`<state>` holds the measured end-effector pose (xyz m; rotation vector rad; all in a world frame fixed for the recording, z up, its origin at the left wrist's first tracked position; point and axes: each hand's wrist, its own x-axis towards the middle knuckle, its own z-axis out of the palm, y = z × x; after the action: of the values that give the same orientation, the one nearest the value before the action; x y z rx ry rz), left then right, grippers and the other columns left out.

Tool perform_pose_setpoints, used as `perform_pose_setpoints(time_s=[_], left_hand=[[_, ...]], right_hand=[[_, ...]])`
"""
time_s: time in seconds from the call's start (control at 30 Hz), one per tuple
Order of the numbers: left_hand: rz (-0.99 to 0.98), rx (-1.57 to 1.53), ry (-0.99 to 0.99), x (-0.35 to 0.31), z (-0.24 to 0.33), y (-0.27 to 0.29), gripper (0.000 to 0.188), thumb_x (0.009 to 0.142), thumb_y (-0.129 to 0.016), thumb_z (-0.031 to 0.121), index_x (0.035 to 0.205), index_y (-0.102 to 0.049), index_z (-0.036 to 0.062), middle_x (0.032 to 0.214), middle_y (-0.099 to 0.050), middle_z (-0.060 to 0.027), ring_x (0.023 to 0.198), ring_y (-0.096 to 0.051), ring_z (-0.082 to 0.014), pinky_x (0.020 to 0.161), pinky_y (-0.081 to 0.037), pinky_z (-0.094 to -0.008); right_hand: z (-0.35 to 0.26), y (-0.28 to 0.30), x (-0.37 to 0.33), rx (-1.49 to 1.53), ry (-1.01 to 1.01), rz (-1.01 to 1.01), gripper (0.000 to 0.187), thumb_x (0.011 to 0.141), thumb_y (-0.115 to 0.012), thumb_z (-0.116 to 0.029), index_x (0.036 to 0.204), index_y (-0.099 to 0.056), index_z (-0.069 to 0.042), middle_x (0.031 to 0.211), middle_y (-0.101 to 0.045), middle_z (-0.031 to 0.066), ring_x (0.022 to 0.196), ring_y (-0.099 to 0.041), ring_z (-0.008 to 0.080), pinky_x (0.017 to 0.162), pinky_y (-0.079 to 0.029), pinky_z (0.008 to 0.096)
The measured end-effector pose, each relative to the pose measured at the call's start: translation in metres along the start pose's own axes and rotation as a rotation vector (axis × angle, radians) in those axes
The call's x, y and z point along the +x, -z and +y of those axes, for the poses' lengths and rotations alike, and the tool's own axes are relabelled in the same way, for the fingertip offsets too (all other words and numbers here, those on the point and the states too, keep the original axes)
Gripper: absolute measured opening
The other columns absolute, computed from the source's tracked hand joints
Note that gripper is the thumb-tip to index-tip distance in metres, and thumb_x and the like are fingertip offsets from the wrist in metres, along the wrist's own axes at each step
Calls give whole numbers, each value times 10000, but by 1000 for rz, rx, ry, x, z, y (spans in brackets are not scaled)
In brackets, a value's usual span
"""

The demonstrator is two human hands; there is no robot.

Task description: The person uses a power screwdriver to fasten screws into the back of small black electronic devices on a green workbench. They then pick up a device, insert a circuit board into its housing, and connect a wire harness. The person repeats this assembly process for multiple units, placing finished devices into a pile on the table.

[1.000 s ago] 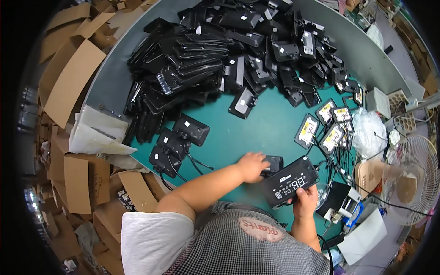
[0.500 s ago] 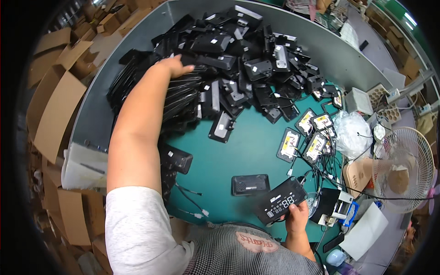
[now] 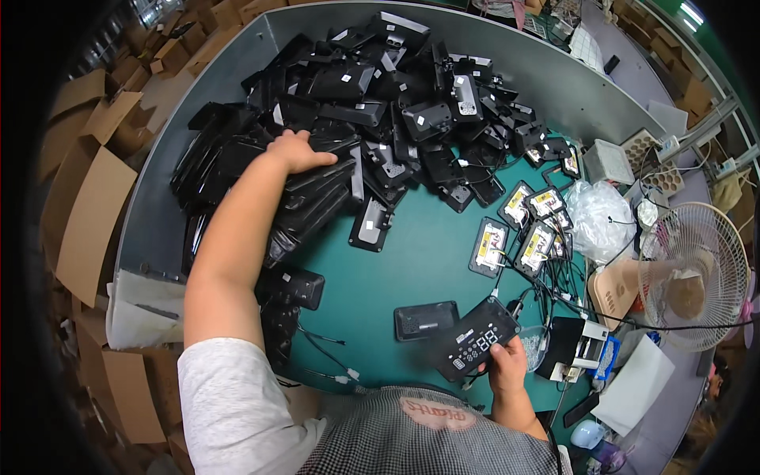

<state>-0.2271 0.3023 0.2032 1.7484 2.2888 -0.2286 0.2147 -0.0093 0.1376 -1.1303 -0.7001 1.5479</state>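
Note:
My left hand (image 3: 299,152) reaches across the bench and lies on a row of glossy black plastic covers (image 3: 313,202), with thumb and fingers spread; the far fingertips are partly hidden among the black parts. Close to my body, my right hand (image 3: 507,366) grips a black display panel (image 3: 477,339) by its right end, thumb on the front. White digits and icons show on the panel's face, and a cable runs to its upper right corner. Just beyond it, a black rectangular housing (image 3: 426,321) lies on the green mat (image 3: 356,285).
A large heap of black housings (image 3: 427,119) fills the far side against the grey wall. To the right are several wired modules (image 3: 488,245), a clear plastic bag (image 3: 603,222), a fan (image 3: 693,277) and a small device (image 3: 574,348). Cardboard boxes (image 3: 99,206) stand at the left.
My left hand has drawn back toward me, and the row of black covers beneath it has slid nearer and tilted. My right hand keeps the display panel in nearly the same place. The view has shifted slightly.

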Motion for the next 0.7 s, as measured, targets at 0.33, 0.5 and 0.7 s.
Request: perform_pose_setpoints(time_s=[0.33,0.5,0.7], left_hand=[[730,-18,-225,-42,14,-81,1084,625,-816,524,1491,-285,147,1316,-453,-176,1257,-421,-331,1105,-276,-463],[771,-5,-249,-75,27,-65,1181,563,-829,568,1506,-252,151,1194,-485,-142,1136,-477,-313,979,-376,-454],[614,-424,-421,-143,48,-73,648,822,-687,484,1291,-526,67,1085,-586,-194,1022,-583,-372,870,-477,-444]], right_hand=[[-4,2,-18,-42,12,-19,307,874,-566,-88,1163,-538,14,955,-651,105,672,-630,154,469,-506,238],[-9,11,-29,1,12,52,291,878,-582,-78,1151,-547,15,955,-647,94,711,-628,149,481,-501,244],[-5,16,-32,38,29,89,259,894,-582,-75,1138,-563,10,961,-657,88,716,-637,137,500,-511,230]])
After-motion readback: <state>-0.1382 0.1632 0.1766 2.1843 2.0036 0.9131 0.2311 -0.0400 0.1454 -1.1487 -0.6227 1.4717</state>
